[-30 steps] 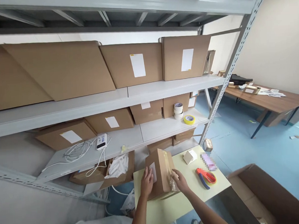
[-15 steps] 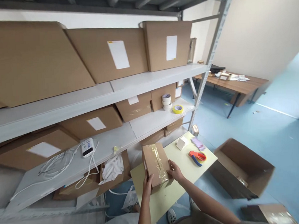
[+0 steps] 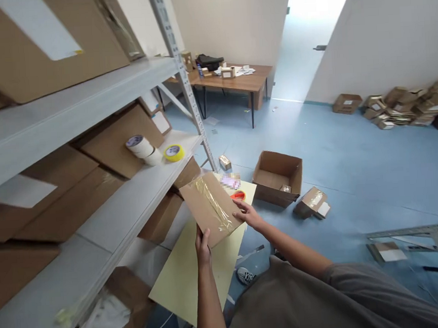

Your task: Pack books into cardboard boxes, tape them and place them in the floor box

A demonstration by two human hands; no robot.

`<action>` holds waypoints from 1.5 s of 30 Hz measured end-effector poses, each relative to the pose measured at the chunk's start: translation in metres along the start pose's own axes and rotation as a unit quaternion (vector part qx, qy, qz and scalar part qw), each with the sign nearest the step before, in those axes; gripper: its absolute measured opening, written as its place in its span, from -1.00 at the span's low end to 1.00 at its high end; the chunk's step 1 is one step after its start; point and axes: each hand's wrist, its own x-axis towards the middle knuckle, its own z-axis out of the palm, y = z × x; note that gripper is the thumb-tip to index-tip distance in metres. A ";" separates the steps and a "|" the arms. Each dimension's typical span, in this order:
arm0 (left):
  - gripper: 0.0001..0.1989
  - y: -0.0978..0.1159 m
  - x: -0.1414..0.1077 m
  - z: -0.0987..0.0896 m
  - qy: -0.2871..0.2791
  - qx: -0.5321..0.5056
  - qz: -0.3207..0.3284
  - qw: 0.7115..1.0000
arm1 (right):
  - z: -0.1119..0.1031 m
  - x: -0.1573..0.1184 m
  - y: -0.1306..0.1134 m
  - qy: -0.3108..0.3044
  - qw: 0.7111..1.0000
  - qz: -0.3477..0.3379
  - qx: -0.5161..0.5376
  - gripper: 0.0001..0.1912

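Blue floor ran right across the room, with a wooden table by the far wall and a grey shelf rack looming on the left! And there, above the pale yellow worktop, was the taped box, tilted, a shiny strip of tape along its upper face. The left hand had its near-left corner, thumb over the edge; the right hand held the right side, fingers spread over the edge. Just beyond, a red tool lay on the worktop, partly hidden. Up on the shelf, a yellow tape roll sat beside stacked white rolls, while an open carton stood on the floor, a small parcel inside it!
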 end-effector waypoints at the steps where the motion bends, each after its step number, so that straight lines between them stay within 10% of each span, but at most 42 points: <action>1: -0.17 0.002 0.013 0.020 -0.025 -0.002 0.001 1.000 | -0.016 0.002 -0.006 0.021 1.000 -0.015 0.007 -0.22; 16: -0.32 -0.081 0.188 0.362 -0.255 0.084 -0.065 0.961 | -0.327 0.085 -0.051 0.242 0.968 -0.058 0.045 -0.24; 24: -0.29 -0.121 0.288 0.494 -0.307 0.107 -0.169 0.931 | -0.423 0.152 -0.058 0.308 0.944 -0.076 0.096 -0.06; 34: -0.26 -0.148 0.355 0.548 -0.261 0.189 -0.193 0.927 | -0.458 0.221 -0.030 0.345 0.938 0.001 0.019 -0.22; 38: -0.27 -0.137 0.379 0.542 -0.141 0.278 -0.053 0.949 | -0.462 0.226 0.001 0.377 0.920 0.100 -0.038 -0.22; 45: -0.35 -0.110 0.368 0.507 -0.153 0.235 0.028 0.959 | -0.471 0.224 0.020 0.366 0.912 0.166 -0.082 -0.23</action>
